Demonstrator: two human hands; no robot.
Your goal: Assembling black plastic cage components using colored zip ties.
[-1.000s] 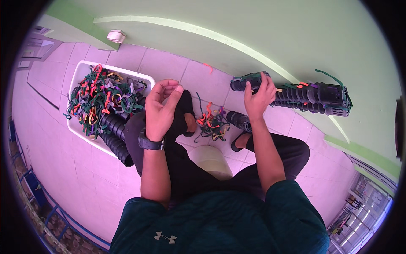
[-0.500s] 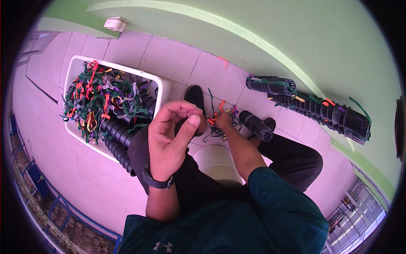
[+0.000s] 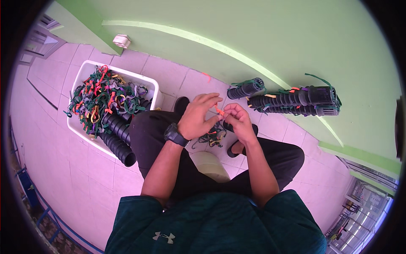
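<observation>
A short orange fabric strip (image 3: 218, 110) is pinched between the thumb and fingers of my right hand (image 3: 240, 125). Close by on its left, my left hand (image 3: 196, 117) has its thumb and fingers apart around the strip's other end; whether it touches the strip is unclear. Beneath both hands, a loose heap of dark and coloured strips (image 3: 215, 136) lies on the floor, partly covered by them. A dark shape behind my right hand is mostly hidden.
At left, a white tub (image 3: 157, 91) holds many coloured strips (image 3: 103, 95) and ribbed black tubes (image 3: 116, 148). More black tubes with strips (image 3: 296, 100) lie along the green wall (image 3: 296, 46). A pale rounded object (image 3: 209, 165) stands between my legs. One orange scrap (image 3: 206, 76) lies by the wall.
My right hand has risen from the floor heap with an orange strip. My left hand has moved right, close to it. The view has shifted, and the short tube near my foot is now largely hidden.
</observation>
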